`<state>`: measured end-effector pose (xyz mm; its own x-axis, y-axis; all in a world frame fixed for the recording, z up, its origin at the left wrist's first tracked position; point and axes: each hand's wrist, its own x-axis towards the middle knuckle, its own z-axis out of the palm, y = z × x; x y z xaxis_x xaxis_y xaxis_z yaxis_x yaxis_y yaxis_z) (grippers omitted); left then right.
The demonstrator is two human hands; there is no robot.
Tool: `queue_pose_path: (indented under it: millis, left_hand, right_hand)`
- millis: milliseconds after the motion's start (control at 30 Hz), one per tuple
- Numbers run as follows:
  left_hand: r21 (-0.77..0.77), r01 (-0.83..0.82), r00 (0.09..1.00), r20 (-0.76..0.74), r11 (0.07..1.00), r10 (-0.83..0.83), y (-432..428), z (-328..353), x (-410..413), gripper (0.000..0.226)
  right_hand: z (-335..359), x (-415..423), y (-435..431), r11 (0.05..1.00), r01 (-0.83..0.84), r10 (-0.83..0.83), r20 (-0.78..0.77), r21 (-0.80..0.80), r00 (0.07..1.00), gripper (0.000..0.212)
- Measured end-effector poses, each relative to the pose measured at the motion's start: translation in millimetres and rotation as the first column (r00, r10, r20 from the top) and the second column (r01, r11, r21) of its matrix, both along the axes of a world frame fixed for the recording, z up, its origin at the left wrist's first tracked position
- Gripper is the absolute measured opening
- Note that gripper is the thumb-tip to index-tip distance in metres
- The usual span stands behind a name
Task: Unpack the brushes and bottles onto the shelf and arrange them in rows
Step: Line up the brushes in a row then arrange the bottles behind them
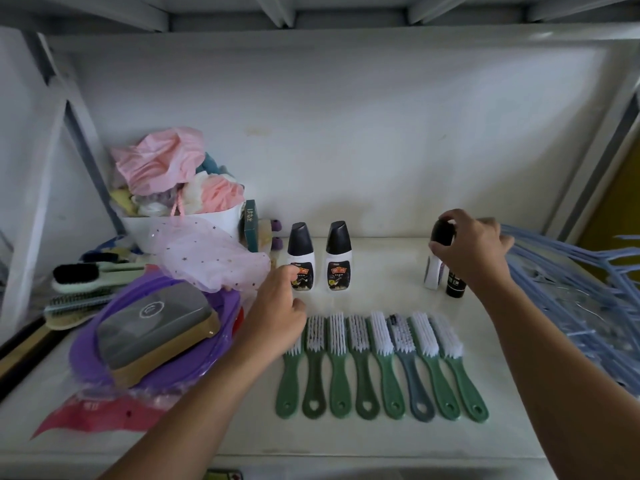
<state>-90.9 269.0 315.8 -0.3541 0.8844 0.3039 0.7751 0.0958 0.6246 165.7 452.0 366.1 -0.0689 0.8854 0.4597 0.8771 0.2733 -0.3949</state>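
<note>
Several green brushes (341,367) with white bristles, plus one grey brush (410,367), lie side by side in a row on the white shelf (381,299), handles toward me. Behind them stand two white bottles with black caps, a left one (300,258) and a right one (338,256). My left hand (277,313) hovers in front of the left bottle, fingers curled loosely, holding nothing. My right hand (467,251) grips the black cap of a third white bottle (437,261) at the right. A small black bottle (454,284) stands just beside it.
A purple basin (152,372) holding a grey and tan box sits at the left over red plastic wrapping. Behind it are a white tub of pink cloths (180,188), sheer starred fabric and other brushes (79,275). Blue hangers (571,289) crowd the right.
</note>
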Motion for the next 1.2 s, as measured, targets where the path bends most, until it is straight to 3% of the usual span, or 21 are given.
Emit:
queue_pose_path:
  millis: [233,500,700,1100,1200]
  left_hand:
    - [-0.017,0.000,1.000,-0.012,1.000,0.000,-2,4,2,0.047]
    - [-0.010,-0.002,0.999,-0.046,1.000,0.002,-1,6,3,0.045]
    - [0.005,0.009,0.998,-0.064,1.000,-0.008,-1,7,4,0.043]
    - [0.041,0.018,0.997,-0.079,0.999,-0.014,1,5,2,0.042]
    - [0.031,0.019,0.996,-0.085,0.999,-0.016,1,6,4,0.043]
  right_hand:
    - [-2,-13,-5,0.990,-0.091,0.077,0.135,0.104,0.988,0.034]
    - [-4,-22,-8,0.972,-0.197,0.179,0.137,0.130,0.974,0.035]
    - [3,-37,-15,0.901,-0.434,0.432,-0.098,-0.004,0.896,0.043]
    - [-11,-50,-7,0.837,-0.518,0.453,-0.307,-0.175,0.837,0.055]
    - [-20,-51,-4,0.830,-0.504,0.437,-0.283,-0.240,0.854,0.061]
